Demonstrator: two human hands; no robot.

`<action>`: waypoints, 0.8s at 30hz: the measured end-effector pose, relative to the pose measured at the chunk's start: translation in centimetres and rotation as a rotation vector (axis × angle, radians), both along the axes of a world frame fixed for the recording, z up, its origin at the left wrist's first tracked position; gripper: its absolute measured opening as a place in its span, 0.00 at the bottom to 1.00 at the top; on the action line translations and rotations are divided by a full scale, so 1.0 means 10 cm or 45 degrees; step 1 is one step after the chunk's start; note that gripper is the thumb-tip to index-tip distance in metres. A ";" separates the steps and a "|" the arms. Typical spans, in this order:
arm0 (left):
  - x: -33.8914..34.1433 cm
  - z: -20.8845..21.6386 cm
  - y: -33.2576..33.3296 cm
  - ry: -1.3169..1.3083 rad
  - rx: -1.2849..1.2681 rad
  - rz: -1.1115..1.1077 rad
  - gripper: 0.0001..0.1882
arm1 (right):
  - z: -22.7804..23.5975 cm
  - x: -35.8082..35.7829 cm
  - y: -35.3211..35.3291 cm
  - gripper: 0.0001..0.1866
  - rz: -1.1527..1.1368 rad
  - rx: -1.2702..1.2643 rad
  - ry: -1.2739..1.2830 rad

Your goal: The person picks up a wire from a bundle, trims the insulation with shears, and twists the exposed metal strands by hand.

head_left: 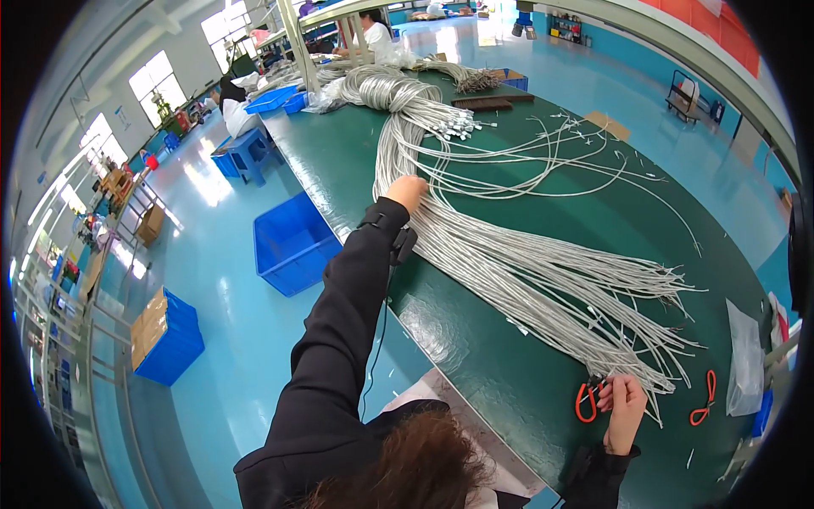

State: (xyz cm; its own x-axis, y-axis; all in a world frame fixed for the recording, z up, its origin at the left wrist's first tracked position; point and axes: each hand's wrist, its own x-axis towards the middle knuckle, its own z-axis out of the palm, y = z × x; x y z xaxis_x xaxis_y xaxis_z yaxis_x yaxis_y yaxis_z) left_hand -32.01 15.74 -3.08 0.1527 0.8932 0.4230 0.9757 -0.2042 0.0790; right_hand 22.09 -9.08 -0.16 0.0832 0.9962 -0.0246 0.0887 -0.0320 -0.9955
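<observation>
A long bundle of thin grey-white cables (509,259) fans out across the green table toward the near right. My left hand (407,193) is closed around some of its strands, close to where they bend up toward the far coil. By the loose ends at the near right, my right hand (623,407) has its fingers bent together; what they pinch is hidden. Just left of those fingertips lie red-handled scissors (585,403), their dark blades partly under the cable ends. A second red-handled tool (704,399) rests on the table farther right.
A tied cable coil (394,89) with white connectors sits at the table's far end, beside a brown strip (492,102). Clear plastic bags (744,360) lie at the right edge. Left of the table, a blue bin (292,242) stands on the floor. Another person (373,36) is far off.
</observation>
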 end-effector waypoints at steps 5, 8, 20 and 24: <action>0.00 0.04 0.01 0.098 0.075 -0.016 0.06 | 0.03 -0.01 -0.03 0.11 -0.024 -0.016 -0.010; 0.01 0.10 0.04 0.152 0.043 -0.032 0.05 | 0.01 -0.02 -0.03 0.11 -0.032 -0.020 0.012; 0.12 0.28 0.04 0.089 -0.070 -0.136 0.04 | 0.02 -0.01 -0.03 0.10 -0.030 -0.046 0.052; 0.24 0.33 -0.07 0.109 -0.152 -0.191 0.04 | 0.02 -0.04 -0.01 0.10 0.020 -0.015 0.046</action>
State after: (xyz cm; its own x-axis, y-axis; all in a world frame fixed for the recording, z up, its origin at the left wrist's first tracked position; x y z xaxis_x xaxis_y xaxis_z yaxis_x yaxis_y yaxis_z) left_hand -29.60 15.07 0.18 0.3185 0.9006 0.2956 0.9393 -0.3418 0.0293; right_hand 21.69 -9.16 0.00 0.0667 0.9970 -0.0390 0.0532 -0.0426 -0.9977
